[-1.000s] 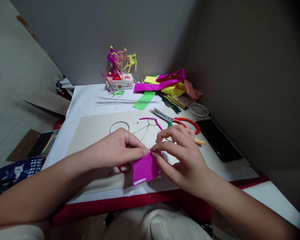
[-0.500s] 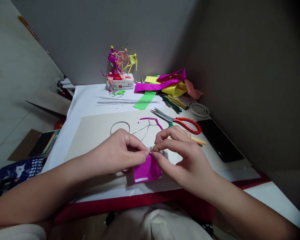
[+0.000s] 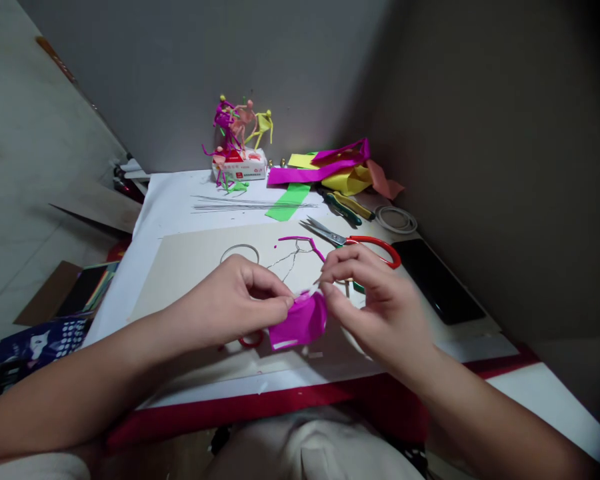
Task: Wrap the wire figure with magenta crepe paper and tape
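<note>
A small piece of magenta crepe paper (image 3: 299, 325) hangs at the front of the board, its top edge pinched between the thumb and index finger of my left hand (image 3: 230, 300). At its upper right corner, the fingertips of my right hand (image 3: 380, 297) are pressed together on a thin pale strip along the edge. Another white strip shows on the paper's lower edge. Just beyond my hands lies a twisted wire figure (image 3: 296, 251), partly wrapped in magenta. Red-handled scissors (image 3: 337, 238) rest behind my right hand. A red loop (image 3: 251, 340) shows under my left hand.
Small coloured figures (image 3: 240, 123) stand on a white packet (image 3: 240, 165) at the back. Crepe strips (image 3: 350, 175), pliers (image 3: 347, 208), straight wires (image 3: 253, 204) and a white coil (image 3: 396, 219) lie in front of the wall. A black phone (image 3: 437, 280) is on the right.
My right hand has moved slightly right and up, away from my left. The paper has lifted and its top edge is stretched between my hands, with the pale strip now showing.
</note>
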`<move>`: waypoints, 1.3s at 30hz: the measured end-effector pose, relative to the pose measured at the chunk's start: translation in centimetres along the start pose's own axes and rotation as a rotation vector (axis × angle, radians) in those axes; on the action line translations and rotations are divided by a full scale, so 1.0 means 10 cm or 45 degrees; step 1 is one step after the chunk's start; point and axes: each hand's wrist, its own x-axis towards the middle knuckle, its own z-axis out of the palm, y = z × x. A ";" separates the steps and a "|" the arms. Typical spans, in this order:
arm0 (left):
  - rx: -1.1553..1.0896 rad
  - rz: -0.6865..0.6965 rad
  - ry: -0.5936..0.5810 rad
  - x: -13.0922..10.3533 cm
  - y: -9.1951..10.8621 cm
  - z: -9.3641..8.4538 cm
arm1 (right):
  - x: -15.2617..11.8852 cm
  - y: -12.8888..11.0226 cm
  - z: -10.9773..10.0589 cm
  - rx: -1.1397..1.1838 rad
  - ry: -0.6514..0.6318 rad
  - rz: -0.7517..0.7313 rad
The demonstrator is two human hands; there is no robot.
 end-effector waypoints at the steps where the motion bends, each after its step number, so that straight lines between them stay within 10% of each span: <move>1: 0.006 -0.004 0.016 0.00 -0.01 -0.01 | 0.00 0.04 -0.03 0.051 0.040 0.018; 10: -0.133 0.108 0.070 0.06 -0.02 -0.02 | -0.10 0.35 -0.44 0.352 -0.177 0.192; 20: -0.052 0.219 0.096 0.05 -0.06 -0.01 | -0.02 0.30 -0.11 0.935 -0.232 0.536; 26: -0.439 0.301 -0.191 0.14 -0.13 -0.14 | -0.02 0.23 -0.12 0.811 -0.168 0.457; 39: 0.044 0.062 -0.125 0.08 -0.03 0.04 | -0.13 0.01 0.08 0.239 -0.240 0.238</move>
